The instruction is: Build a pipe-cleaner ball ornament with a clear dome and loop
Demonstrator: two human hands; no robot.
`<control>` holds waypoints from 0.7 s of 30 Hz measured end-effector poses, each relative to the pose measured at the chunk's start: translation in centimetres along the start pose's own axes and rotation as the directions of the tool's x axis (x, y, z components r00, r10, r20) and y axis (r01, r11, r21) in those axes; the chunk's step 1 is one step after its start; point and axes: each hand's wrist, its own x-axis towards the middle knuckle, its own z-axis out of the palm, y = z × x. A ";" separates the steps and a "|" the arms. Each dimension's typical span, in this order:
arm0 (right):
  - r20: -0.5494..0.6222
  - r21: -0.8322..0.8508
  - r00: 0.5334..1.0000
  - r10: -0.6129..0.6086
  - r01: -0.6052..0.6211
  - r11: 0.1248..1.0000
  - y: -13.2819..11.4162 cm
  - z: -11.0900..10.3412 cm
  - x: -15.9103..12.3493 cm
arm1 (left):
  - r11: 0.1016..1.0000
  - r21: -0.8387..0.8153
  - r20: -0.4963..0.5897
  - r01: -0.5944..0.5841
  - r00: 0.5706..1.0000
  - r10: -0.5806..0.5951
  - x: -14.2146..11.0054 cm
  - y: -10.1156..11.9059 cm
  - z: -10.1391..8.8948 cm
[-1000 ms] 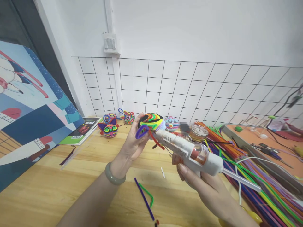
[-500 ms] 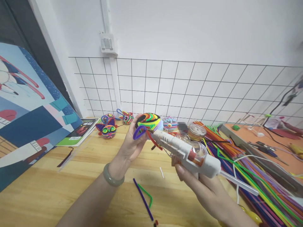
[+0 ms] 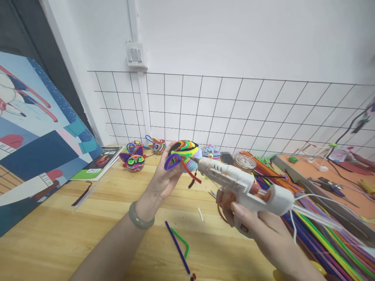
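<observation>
My left hand (image 3: 165, 175) is closed around a ball covered in multicoloured pipe cleaners (image 3: 187, 150). A purple loop (image 3: 172, 161) and a loose red strand (image 3: 191, 173) stick out from its near side. In my right hand (image 3: 246, 216) is a white hot glue gun (image 3: 231, 175), gripped by its handle with a clear glue stick (image 3: 316, 216) out of its back. The nozzle points left at the ball, close to its right side; I cannot tell whether it touches. A purple pipe cleaner (image 3: 177, 246) and a bent green one (image 3: 183, 240) lie on the table below.
Finished-looking pipe-cleaner ornaments (image 3: 134, 162) sit at the back left beside a book (image 3: 101, 164). A large bundle of pipe cleaners (image 3: 316, 242) covers the right side. An orange-topped tray (image 3: 322, 168) with pliers (image 3: 331, 186) stands behind it. A wire grid (image 3: 202, 105) lines the wall.
My right hand has drawn the glue gun back to the right, so its nozzle is off the red strand's base. The ball in my left hand has barely moved.
</observation>
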 end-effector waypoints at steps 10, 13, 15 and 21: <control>-0.355 0.323 0.934 -0.043 0.166 0.932 0.8 -2.2 3.0 | 0.997 0.053 0.037 -0.049 0.998 0.047 -0.1 0.3 0.1; -0.363 -0.085 0.929 0.066 -0.104 0.991 3.8 -3.4 4.8 | 0.996 0.072 0.044 -0.056 0.998 0.053 -0.2 0.3 0.6; -0.214 -0.497 0.974 0.079 -0.179 0.849 6.3 -3.3 5.7 | 0.996 0.080 0.044 -0.051 0.998 0.048 -0.3 0.3 0.8; 0.009 -0.692 0.983 0.186 -0.128 0.710 11.0 1.5 5.6 | 0.995 0.083 0.052 -0.057 0.997 0.053 -0.6 0.4 1.1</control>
